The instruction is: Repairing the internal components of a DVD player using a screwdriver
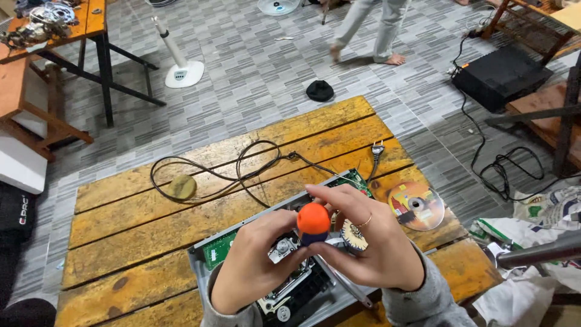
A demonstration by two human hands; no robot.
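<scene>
Left hand (pixel 251 260): curled in from the lower left, fingers bent; its fingertips meet the dark collar just under the orange knob. How firmly it grips cannot be told.
Right hand (pixel 369 242): closed around the same tool from the right, thumb and forefinger arched over the knob; a ring sits on one finger.
Screwdriver (pixel 313 223): held upright between both hands, its round orange handle end facing the camera, the shaft going down and out of sight behind the fingers.
Disc player (pixel 242 239): an open grey metal case with its cover off, lying on the bench right under the hands; a green circuit board shows at the left and at the far corner, and the silver drive mechanism lies below the left hand.
Second tool (pixel 345 284): a slim metal shaft lying slantwise over the case, below the right hand.
Disc (pixel 416 206): a printed disc flat on the bench, just right of the right hand.
Power cord (pixel 236 169): black, looped over the planks beyond the case, its plug near the far edge.
Bench (pixel 121 242): worn yellow wooden planks.
Floor (pixel 254 66): grey tiles with a white fan base; another person's bare feet stand well apart.
</scene>
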